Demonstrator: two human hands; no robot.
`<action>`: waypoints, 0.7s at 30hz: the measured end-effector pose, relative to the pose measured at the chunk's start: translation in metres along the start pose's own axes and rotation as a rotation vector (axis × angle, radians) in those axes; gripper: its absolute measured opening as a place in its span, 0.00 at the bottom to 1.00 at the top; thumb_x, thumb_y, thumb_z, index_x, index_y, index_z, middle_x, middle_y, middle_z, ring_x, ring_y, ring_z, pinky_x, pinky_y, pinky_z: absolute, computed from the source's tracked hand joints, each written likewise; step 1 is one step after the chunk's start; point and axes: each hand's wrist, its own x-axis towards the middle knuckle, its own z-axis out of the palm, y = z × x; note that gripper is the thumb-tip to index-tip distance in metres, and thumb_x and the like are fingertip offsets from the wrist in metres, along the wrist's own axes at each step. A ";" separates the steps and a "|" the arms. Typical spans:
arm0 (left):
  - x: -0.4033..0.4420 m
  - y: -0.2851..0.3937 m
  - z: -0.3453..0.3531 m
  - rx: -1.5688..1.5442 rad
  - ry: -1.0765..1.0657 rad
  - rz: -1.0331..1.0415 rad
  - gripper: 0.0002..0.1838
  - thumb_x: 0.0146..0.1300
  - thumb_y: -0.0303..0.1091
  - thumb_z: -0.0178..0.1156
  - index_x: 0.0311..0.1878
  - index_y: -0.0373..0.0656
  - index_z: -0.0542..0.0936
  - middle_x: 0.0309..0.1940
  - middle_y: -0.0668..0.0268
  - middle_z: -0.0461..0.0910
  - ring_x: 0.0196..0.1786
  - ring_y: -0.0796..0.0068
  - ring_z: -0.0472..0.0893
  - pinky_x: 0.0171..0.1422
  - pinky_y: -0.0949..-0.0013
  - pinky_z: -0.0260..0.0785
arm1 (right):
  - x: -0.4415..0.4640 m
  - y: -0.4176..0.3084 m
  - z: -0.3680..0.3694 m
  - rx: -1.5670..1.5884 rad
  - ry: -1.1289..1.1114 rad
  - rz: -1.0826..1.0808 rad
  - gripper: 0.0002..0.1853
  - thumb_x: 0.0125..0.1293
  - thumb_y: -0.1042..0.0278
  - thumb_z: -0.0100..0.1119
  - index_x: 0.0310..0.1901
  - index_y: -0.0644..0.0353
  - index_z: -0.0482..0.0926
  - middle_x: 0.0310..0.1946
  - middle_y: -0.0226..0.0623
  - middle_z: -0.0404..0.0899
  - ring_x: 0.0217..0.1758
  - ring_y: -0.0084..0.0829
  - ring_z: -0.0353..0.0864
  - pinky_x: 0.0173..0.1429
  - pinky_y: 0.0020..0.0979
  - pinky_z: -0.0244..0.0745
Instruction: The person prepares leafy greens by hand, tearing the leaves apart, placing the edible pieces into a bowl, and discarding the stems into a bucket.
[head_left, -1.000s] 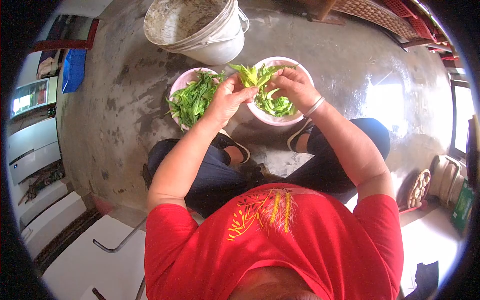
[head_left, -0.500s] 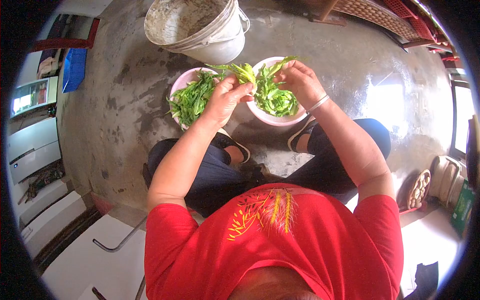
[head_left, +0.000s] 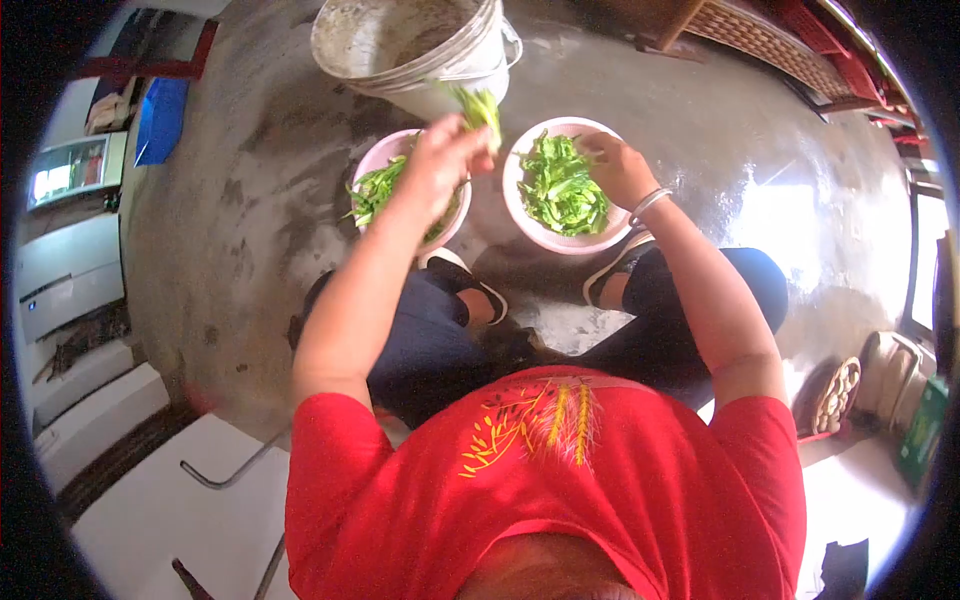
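Observation:
My left hand (head_left: pixel 441 158) is closed on a light green leafy stalk (head_left: pixel 479 112), raised over the left pink bowl (head_left: pixel 384 152) in front of the bucket. Darker greens (head_left: pixel 376 192) lie in that bowl, partly covered by my wrist. My right hand (head_left: pixel 620 172) is at the right rim of the other pink bowl (head_left: pixel 566 246), its fingers bent over the edge beside light green leaves (head_left: pixel 562 185). Whether those fingertips hold a leaf is hidden.
A dirty white bucket (head_left: pixel 460 75) stands on the concrete floor behind the left bowl. My shoes (head_left: pixel 487 300) are close to the bowls. Wooden furniture with woven panels (head_left: pixel 760 45) is at the upper right, a blue object (head_left: pixel 161 120) at the upper left.
My left hand has moved up and away from the right bowl with the stalk. My right hand has lowered to the right bowl's rim. The view has shifted slightly.

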 end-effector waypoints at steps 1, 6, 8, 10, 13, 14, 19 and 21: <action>0.012 0.013 -0.013 0.032 0.041 0.021 0.12 0.62 0.31 0.54 0.48 0.39 0.73 0.39 0.66 0.77 0.39 0.80 0.76 0.39 0.78 0.72 | -0.001 -0.002 -0.001 -0.034 -0.004 -0.034 0.18 0.47 0.72 0.55 0.43 0.58 0.76 0.43 0.45 0.76 0.48 0.46 0.74 0.56 0.39 0.67; 0.066 0.080 -0.079 -0.032 0.169 0.236 0.18 0.63 0.36 0.55 0.50 0.32 0.70 0.44 0.59 0.75 0.46 0.69 0.77 0.47 0.73 0.73 | 0.001 0.003 0.007 -0.129 -0.042 -0.113 0.18 0.47 0.71 0.56 0.44 0.57 0.76 0.44 0.44 0.76 0.52 0.45 0.71 0.57 0.40 0.65; 0.065 0.075 -0.093 0.062 0.363 0.272 0.20 0.63 0.39 0.55 0.52 0.35 0.70 0.45 0.59 0.76 0.46 0.68 0.77 0.48 0.70 0.73 | 0.000 0.001 0.007 -0.148 -0.053 -0.155 0.18 0.47 0.70 0.56 0.44 0.57 0.76 0.44 0.44 0.76 0.51 0.45 0.72 0.57 0.41 0.65; 0.060 0.056 -0.115 0.155 0.428 0.220 0.20 0.62 0.40 0.56 0.52 0.37 0.71 0.45 0.60 0.76 0.46 0.70 0.78 0.48 0.70 0.73 | -0.001 -0.006 0.005 -0.159 -0.092 -0.181 0.17 0.49 0.69 0.56 0.44 0.56 0.76 0.42 0.45 0.76 0.47 0.45 0.74 0.54 0.41 0.67; 0.057 -0.019 -0.161 0.188 0.441 -0.038 0.15 0.62 0.40 0.57 0.48 0.42 0.74 0.37 0.64 0.79 0.38 0.75 0.79 0.41 0.72 0.73 | -0.008 -0.018 0.004 -0.135 -0.204 -0.095 0.16 0.53 0.67 0.55 0.45 0.56 0.77 0.38 0.48 0.78 0.38 0.46 0.78 0.47 0.40 0.72; 0.049 -0.043 -0.168 0.250 0.464 -0.113 0.12 0.62 0.39 0.56 0.44 0.42 0.75 0.35 0.66 0.79 0.35 0.77 0.78 0.38 0.73 0.73 | -0.012 -0.019 0.006 -0.125 -0.213 -0.120 0.15 0.54 0.67 0.55 0.45 0.56 0.77 0.38 0.48 0.78 0.37 0.46 0.78 0.46 0.40 0.72; 0.037 -0.164 -0.219 0.993 0.434 -0.409 0.11 0.55 0.41 0.56 0.36 0.49 0.82 0.30 0.61 0.82 0.35 0.63 0.81 0.40 0.60 0.71 | -0.018 -0.036 0.009 -0.153 -0.314 -0.132 0.15 0.56 0.66 0.55 0.45 0.57 0.77 0.39 0.48 0.78 0.38 0.46 0.79 0.44 0.40 0.73; 0.043 -0.185 -0.210 1.174 0.439 -0.289 0.10 0.55 0.38 0.53 0.37 0.54 0.82 0.35 0.60 0.81 0.41 0.59 0.80 0.47 0.60 0.70 | -0.015 -0.037 0.012 -0.155 -0.331 -0.133 0.15 0.56 0.66 0.55 0.45 0.57 0.77 0.39 0.48 0.78 0.38 0.46 0.79 0.44 0.40 0.73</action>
